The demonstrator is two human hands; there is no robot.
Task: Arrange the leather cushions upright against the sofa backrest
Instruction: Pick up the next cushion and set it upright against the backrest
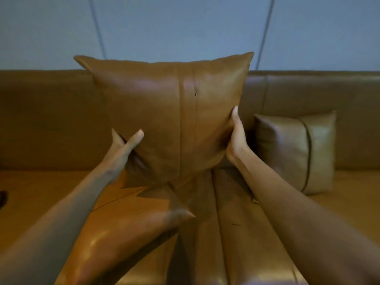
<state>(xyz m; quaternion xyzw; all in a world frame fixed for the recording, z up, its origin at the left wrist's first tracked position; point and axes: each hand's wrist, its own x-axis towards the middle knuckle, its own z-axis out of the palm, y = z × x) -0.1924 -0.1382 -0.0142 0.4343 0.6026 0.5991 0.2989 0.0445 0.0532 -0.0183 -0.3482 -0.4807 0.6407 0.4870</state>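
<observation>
A large tan leather cushion (170,112) is held upright in the air in front of the sofa backrest (41,112). My left hand (125,145) grips its lower left edge, thumb on the front face. My right hand (236,136) clasps its right edge. A second, smaller olive-brown cushion (294,149) stands upright against the backrest to the right. Another tan cushion (123,233) lies flat on the seat below my left arm.
The sofa seat (349,194) stretches left and right with a seam down the middle. A grey panelled wall (185,27) rises behind the backrest. A dark object (3,198) shows at the far left edge.
</observation>
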